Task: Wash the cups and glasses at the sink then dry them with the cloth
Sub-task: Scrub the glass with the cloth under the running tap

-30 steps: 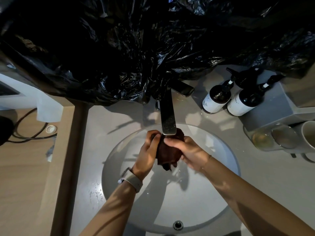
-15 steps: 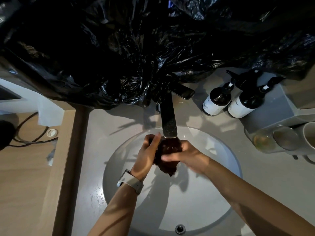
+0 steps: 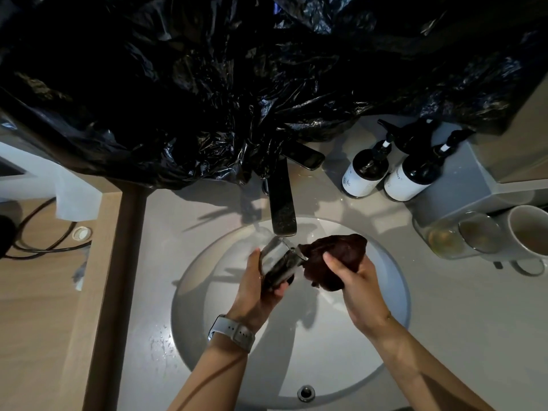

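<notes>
We're mid-wash on one glass point(image 3: 277, 264) — left hand point(image 3: 256, 287) wraps it just under the tap point(image 3: 283, 210), over the sink point(image 3: 394, 292), mouth tilted toward the right hand point(image 3: 357, 281), which bunches the dark cloth point(image 3: 335, 261) right beside the rim. Hands sit close but apart, each clamped on its own thing. We judge this as rinse or scrub; next move likely needs the cloth worked into or around the glass while the left keeps a firm hold, since wet glass slips. Two more glasses point(image 3: 462, 237) and a mug point(image 3: 529, 232) wait well off to the right. Hard to tell whether water is running — the spout's underside is hidden, and the mug is cut off at the edge.
</notes>
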### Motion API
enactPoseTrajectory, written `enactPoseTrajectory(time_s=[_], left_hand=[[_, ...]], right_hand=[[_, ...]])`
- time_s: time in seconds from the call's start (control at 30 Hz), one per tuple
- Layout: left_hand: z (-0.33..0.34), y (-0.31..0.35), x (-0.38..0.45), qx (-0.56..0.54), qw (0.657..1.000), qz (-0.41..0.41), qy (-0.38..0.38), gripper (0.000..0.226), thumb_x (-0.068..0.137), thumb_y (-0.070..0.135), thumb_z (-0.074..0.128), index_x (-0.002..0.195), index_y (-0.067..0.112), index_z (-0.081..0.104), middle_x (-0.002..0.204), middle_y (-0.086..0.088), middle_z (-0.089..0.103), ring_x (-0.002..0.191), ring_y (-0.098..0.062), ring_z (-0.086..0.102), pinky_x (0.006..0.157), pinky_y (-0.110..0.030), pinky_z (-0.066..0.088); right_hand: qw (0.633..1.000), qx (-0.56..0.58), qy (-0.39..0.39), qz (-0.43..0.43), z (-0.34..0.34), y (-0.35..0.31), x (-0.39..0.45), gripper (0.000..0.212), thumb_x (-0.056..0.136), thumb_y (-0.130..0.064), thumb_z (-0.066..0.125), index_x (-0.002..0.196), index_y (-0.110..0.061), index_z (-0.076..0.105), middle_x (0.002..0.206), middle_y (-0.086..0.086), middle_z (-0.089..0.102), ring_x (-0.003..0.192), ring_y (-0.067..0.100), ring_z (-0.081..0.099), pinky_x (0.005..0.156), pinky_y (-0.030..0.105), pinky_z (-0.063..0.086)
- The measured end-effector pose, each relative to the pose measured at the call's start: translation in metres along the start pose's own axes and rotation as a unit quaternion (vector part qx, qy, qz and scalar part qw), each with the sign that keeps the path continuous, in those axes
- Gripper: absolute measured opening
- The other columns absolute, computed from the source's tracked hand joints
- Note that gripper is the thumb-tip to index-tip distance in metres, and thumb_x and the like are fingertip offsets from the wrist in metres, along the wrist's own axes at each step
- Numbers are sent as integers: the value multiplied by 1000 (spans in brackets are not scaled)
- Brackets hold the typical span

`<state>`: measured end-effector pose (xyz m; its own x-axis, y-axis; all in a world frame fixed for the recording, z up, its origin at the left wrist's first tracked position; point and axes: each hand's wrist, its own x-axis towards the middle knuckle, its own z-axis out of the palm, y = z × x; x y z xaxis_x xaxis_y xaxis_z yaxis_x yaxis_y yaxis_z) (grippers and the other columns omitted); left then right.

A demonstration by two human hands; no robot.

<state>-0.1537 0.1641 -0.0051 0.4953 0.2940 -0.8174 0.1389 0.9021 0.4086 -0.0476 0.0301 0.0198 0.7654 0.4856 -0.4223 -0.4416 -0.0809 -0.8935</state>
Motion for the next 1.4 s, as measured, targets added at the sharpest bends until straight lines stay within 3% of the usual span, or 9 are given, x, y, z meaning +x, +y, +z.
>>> enactPoseTrajectory(time_s=[0.23, 0.53, 0.7, 0.87, 0.97, 1.07, 1.2, 1.27, 1.4], left_hand=[[21, -7, -6, -2, 997, 74, 2, 49, 99, 48, 45, 126, 10, 61, 121, -16, 69, 105, -25, 65, 85, -32, 52], [25, -20, -10, -24, 997, 68, 20, 57, 100, 52, 40, 128, 6, 60, 112, -12, 73, 86, -17, 71, 59, -23, 54], [19, -17, -8, -6, 997, 77, 31, 67, 101, 58, 26, 129, 8, 60, 119, -19, 69, 110, -32, 67, 92, -43, 51], [17, -8, -9, 7, 996, 91, -10, 62, 101, 54, 33, 135, 7, 54, 122, -16, 68, 114, -28, 66, 107, -42, 45], [19, -6, -13, 41, 995, 77, -43, 60, 101, 53, 34, 126, 5, 62, 115, -17, 71, 90, -21, 71, 75, -28, 56], [13, -3, -18, 78, 992, 70, -70, 60, 101, 55, 31, 125, 12, 65, 117, -18, 70, 102, -25, 67, 83, -32, 53], [19, 1, -23, 190, 972, 137, -21, 51, 101, 56, 30, 120, 24, 66, 109, 0, 74, 104, -14, 67, 92, -34, 49], [19, 2, -20, 205, 957, 207, 7, 44, 101, 53, 37, 114, 21, 64, 102, 4, 72, 100, -13, 66, 91, -32, 49], [1, 16, -7, 346, 858, 379, -13, 34, 100, 48, 44, 116, 23, 60, 106, 0, 68, 103, -18, 64, 94, -41, 51]], right_hand=[[999, 2, -29, 15, 24, 9, 1, 42, 82, -22, 54, 124, -22, 51, 106, 3, 59, 99, 18, 62, 78, 22, 52], [977, 104, 173, 63, 52, 21, 14, 2, 99, -21, 51, 101, -21, 52, 101, 13, 61, 103, 37, 61, 95, 52, 50], [988, -14, 146, -40, 76, 20, 1, 7, 99, -20, 52, 96, -22, 47, 91, 6, 59, 82, 18, 60, 73, 27, 50], [989, -30, 140, 43, 70, 33, 26, 6, 100, -21, 48, 97, -16, 46, 86, 7, 56, 80, 23, 59, 79, 38, 49], [987, 67, 78, 125, 58, 44, 14, 35, 85, -44, 57, 102, -13, 53, 89, 18, 58, 73, 31, 59, 62, 34, 52], [990, 59, 3, 127, 45, 27, 7, 73, 81, -68, 59, 118, -5, 53, 107, 23, 63, 84, 38, 65, 76, 48, 56], [995, 49, -22, 85, 38, 14, 10, 37, 89, -40, 61, 112, -11, 55, 97, 7, 63, 87, 19, 66, 77, 34, 54], [986, 99, -10, 132, 42, 11, 14, 18, 90, -24, 59, 100, -9, 55, 88, 13, 60, 74, 25, 62, 59, 32, 53], [980, 100, 10, 173, 44, 5, 21, 6, 90, -6, 51, 95, -8, 53, 77, 16, 55, 60, 28, 55, 45, 28, 46]])
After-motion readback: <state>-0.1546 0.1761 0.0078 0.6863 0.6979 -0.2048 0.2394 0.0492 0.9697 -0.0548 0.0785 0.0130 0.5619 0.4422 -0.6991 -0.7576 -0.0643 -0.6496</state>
